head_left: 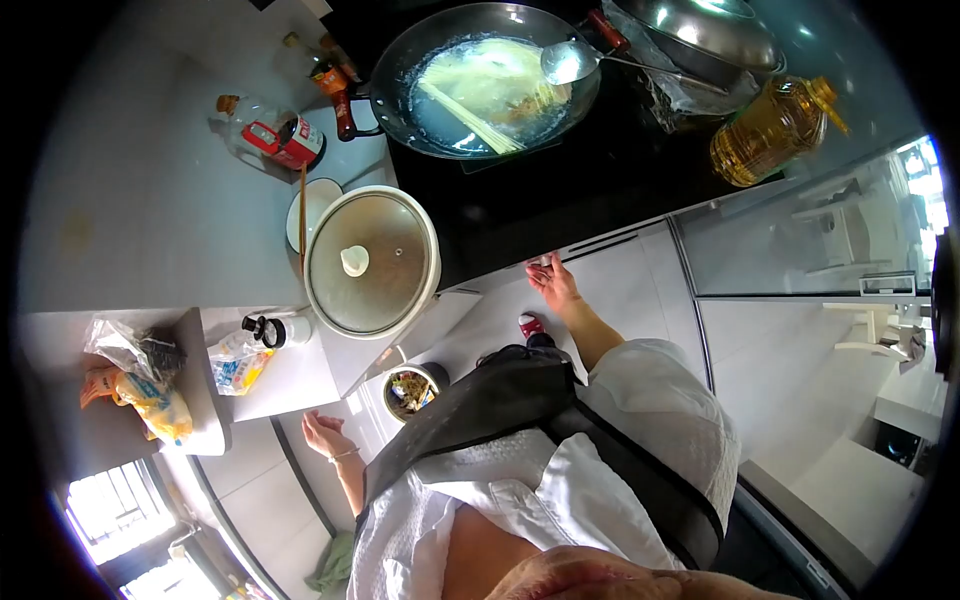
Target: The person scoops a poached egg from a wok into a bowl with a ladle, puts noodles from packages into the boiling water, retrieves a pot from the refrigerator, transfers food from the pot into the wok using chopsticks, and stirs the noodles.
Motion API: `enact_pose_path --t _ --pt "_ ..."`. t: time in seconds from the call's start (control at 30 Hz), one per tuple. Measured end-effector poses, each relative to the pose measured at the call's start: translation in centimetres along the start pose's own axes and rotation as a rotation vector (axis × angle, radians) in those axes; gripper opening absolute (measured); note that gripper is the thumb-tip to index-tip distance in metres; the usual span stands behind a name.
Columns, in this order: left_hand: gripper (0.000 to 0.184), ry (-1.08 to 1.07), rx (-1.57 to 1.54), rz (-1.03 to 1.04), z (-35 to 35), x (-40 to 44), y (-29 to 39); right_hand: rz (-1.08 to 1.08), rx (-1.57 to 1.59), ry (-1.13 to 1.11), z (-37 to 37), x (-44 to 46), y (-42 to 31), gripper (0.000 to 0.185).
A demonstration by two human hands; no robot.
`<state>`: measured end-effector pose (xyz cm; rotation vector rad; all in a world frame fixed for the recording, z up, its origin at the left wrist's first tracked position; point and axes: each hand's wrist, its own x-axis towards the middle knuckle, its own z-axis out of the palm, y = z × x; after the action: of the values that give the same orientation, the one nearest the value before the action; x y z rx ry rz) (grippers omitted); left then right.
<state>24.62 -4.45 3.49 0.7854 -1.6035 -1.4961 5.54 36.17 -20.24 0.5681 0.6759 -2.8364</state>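
Observation:
My right hand [553, 282] is at the front edge of the black cooktop [490, 225], its fingers loosely bent and apart. Whether they touch the edge or a control there I cannot tell. Down at my left side hangs my left hand [325, 435], empty, with fingers loosely curled and a thin bracelet at the wrist. On the cooktop stands a wok [390, 90] of bubbling, cloudy liquid. Pale noodles [470, 115] lie in it, some still in a straight bundle. A metal ladle [570, 62] rests across the wok's right rim.
A lidded pot [370, 265] stands left of the cooktop, beside a white bowl [318, 205] with chopsticks across it. Bottles [290, 140] line the left counter. An oil jug [770, 130] and a domed lid [710, 35] are at right. Below sits a bin [437, 372].

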Motion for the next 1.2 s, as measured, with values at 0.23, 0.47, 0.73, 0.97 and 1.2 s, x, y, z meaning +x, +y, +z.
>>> enact_pose_path --t 0.23,0.47,0.73,0.97,1.2 --pt "0.015 -0.195 0.146 0.067 0.7 1.9 0.2 0.001 -0.015 -0.025 -1.1 0.0 1.7 0.051" --pt "0.024 -0.500 0.399 0.187 5.7 8.6 2.2 0.322 -0.304 -0.049 -3.4 -5.9 4.8 0.056" --pt "0.039 -0.355 1.135 0.675 15.0 16.1 4.3 0.367 -0.496 0.207 -5.2 -12.5 4.2 0.036" --pt "0.046 -0.647 1.112 0.559 21.9 23.0 1.5 0.102 -0.710 0.044 0.6 -14.9 -4.5 0.031" --pt "0.044 -0.573 1.125 0.936 22.0 32.3 -5.4 -0.018 -1.236 -0.296 11.5 -15.8 -10.0 0.022"
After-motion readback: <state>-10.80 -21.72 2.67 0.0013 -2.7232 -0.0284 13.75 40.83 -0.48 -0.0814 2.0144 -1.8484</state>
